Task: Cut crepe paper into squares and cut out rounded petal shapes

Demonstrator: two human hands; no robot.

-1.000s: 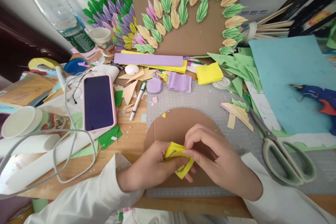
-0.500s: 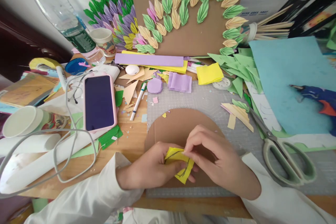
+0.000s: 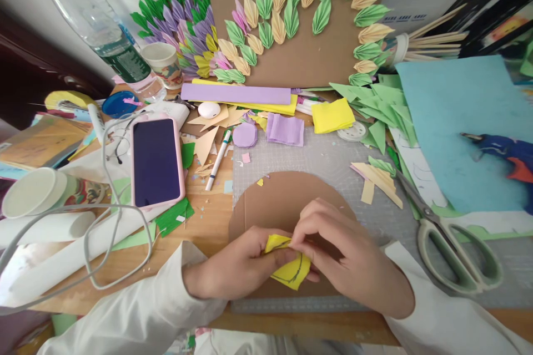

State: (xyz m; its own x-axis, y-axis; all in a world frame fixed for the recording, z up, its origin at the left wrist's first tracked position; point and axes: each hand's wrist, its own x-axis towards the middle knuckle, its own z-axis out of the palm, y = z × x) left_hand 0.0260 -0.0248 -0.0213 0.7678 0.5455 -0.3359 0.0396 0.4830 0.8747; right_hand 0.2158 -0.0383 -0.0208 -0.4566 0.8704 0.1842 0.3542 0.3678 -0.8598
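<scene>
Between my hands is a small yellow piece of paper (image 3: 291, 274) with a dark curved line drawn on it. My left hand (image 3: 245, 263) grips it from the left, the thumb lying across its face and fingers behind. With thumb and index finger, my right hand (image 3: 335, 252) pinches the paper's upper edge. Both hands are over a rounded brown cardboard piece (image 3: 287, 194), which lies on a grey cutting mat (image 3: 325, 155). Past the cardboard are a folded yellow paper stack (image 3: 333, 116), a folded purple paper stack (image 3: 285, 129) and a purple rounded paper stack (image 3: 245, 135).
Large scissors (image 3: 441, 227) lie to the right, below a blue glue gun (image 3: 499, 147) on blue paper (image 3: 449, 100). A phone (image 3: 157, 162), a looping white cable (image 3: 87, 244) and paper cups (image 3: 35, 193) crowd the left. Behind stands a cardboard panel (image 3: 291, 64) with pleated paper leaves.
The yellow paper has shifted slightly right and turned a little, and my left thumb now lies higher across it. My right hand keeps its pinch at nearly the same spot.
</scene>
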